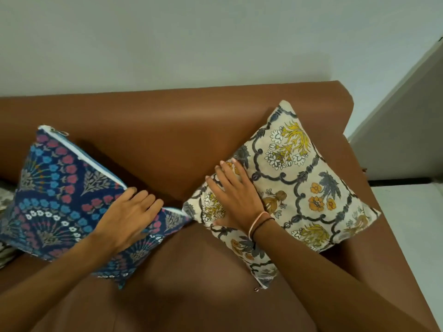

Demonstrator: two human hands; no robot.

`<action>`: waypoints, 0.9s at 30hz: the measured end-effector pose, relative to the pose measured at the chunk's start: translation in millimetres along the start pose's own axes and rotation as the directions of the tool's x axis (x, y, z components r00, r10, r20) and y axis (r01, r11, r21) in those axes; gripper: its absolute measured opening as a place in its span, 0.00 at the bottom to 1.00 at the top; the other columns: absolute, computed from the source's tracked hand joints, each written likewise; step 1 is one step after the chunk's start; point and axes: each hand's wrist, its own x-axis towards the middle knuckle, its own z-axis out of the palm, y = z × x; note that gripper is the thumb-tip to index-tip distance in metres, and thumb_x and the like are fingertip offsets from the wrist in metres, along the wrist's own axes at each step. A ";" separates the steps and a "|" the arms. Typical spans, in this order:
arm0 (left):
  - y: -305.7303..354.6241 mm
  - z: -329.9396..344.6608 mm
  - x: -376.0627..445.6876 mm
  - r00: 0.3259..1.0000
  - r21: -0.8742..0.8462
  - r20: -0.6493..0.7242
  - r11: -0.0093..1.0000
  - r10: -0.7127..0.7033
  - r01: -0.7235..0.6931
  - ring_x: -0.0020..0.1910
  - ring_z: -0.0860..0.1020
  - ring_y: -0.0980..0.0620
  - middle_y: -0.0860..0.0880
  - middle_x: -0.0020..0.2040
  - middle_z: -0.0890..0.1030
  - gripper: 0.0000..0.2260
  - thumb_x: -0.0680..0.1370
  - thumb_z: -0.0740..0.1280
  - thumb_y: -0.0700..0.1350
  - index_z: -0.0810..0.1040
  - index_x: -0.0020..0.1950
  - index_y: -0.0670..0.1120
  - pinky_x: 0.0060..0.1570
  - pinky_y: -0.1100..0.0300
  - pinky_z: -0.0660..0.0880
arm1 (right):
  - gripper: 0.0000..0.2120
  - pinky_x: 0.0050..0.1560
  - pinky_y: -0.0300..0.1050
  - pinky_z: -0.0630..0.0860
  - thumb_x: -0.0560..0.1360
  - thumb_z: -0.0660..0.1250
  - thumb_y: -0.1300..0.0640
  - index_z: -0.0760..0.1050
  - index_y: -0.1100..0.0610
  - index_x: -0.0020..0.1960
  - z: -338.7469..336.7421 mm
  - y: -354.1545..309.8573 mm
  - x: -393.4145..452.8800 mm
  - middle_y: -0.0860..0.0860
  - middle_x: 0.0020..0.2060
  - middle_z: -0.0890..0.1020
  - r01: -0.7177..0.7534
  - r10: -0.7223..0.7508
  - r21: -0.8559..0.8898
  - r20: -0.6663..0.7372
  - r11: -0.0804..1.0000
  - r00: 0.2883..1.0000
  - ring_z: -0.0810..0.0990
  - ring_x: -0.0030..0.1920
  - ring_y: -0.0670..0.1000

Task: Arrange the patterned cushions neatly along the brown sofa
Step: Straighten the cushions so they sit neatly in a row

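A dark blue cushion (pixel 57 188) with pink and blue flowers leans against the backrest of the brown sofa (pixel 172 130) on the left. My left hand (pixel 127 214) grips its right edge, fingers curled over the rim. A cream cushion (pixel 302 183) with yellow and grey flowers leans in the sofa's right corner. My right hand (pixel 233 195) lies flat on its left part, fingers spread, pressing on the fabric. The two cushions nearly meet at their near corners.
A pale wall (pixel 191 39) rises behind the sofa. The sofa's right armrest (pixel 383 236) borders a light floor (pixel 412 224). At the far left edge a bit of another patterned fabric (pixel 4 197) peeks out from behind the blue cushion.
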 end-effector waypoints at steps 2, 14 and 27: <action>-3.1 -7.9 -10.7 0.998 -0.024 -0.058 0.999 0.035 -0.037 0.46 0.74 0.40 0.43 0.46 0.76 0.43 0.54 0.85 0.55 0.74 0.62 0.41 0.54 0.42 0.68 | 0.57 0.82 0.69 0.42 0.63 0.74 0.26 0.62 0.59 0.80 6.5 -1.9 -0.1 0.66 0.78 0.67 -0.002 0.003 0.023 -0.023 1.000 1.000 0.59 0.81 0.66; 17.0 -27.9 70.6 0.990 0.112 -0.075 0.988 0.118 -0.109 0.67 0.69 0.38 0.39 0.67 0.71 0.47 0.68 0.76 0.63 0.59 0.77 0.40 0.76 0.40 0.58 | 0.55 0.81 0.65 0.43 0.66 0.72 0.27 0.61 0.60 0.81 4.5 -1.4 -4.7 0.64 0.77 0.69 -0.065 0.066 -0.046 0.029 0.997 0.997 0.63 0.80 0.65; -150.3 133.9 -134.8 0.871 -0.562 -0.090 0.747 -0.482 0.355 0.74 0.63 0.30 0.31 0.77 0.61 0.67 0.60 0.80 0.65 0.40 0.83 0.44 0.67 0.32 0.70 | 0.65 0.75 0.70 0.62 0.63 0.76 0.32 0.47 0.63 0.84 -9.0 -65.3 25.5 0.66 0.73 0.71 -0.076 0.100 0.199 -0.112 0.977 0.989 0.70 0.73 0.67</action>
